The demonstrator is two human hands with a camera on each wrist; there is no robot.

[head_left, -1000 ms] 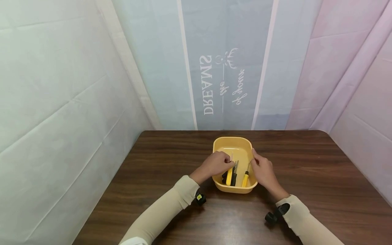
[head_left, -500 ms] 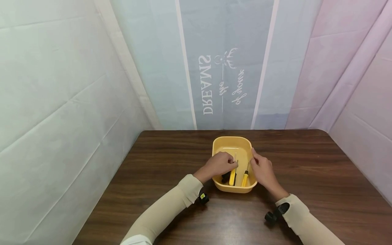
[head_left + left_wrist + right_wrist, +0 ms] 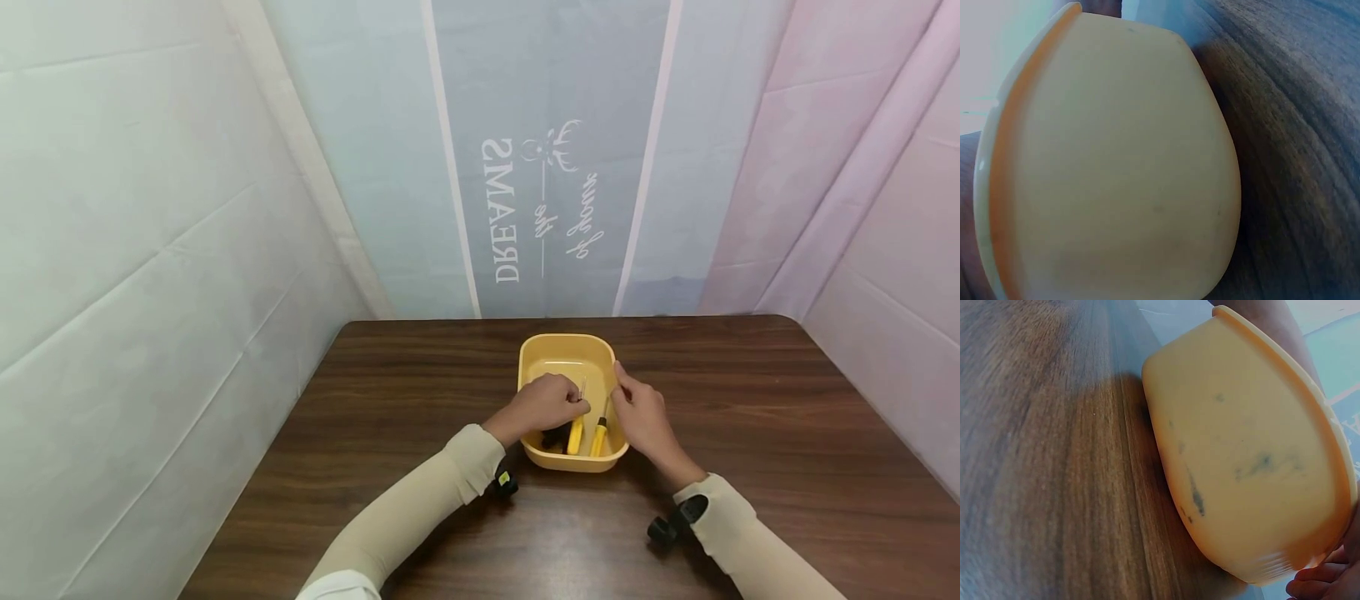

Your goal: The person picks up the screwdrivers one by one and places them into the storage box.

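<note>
A yellow plastic tub (image 3: 558,338) stands on the dark wooden table (image 3: 405,400). My left hand (image 3: 579,405) reaches into it and pinches a yellow-handled screwdriver (image 3: 575,435), whose thin shaft points up and away. A second yellow-handled screwdriver (image 3: 599,435) lies beside it, and dark tools (image 3: 554,435) lie under my left hand. My right hand (image 3: 619,392) grips the tub's right rim. The tub's outer wall (image 3: 1122,169) fills the left wrist view. In the right wrist view the tub wall (image 3: 1241,456) shows with my fingertips (image 3: 1313,581) curled under its rim.
Pale fabric walls close in the table on the left, back and right; the back panel (image 3: 540,208) carries mirrored lettering. Bare tabletop (image 3: 787,417) stretches on both sides of the tub. Small black cameras sit at my wrists (image 3: 667,527).
My left hand has shifted slightly right inside the tub, carrying the yellow-handled screwdriver toward the second one. My right hand has stayed on the rim.
</note>
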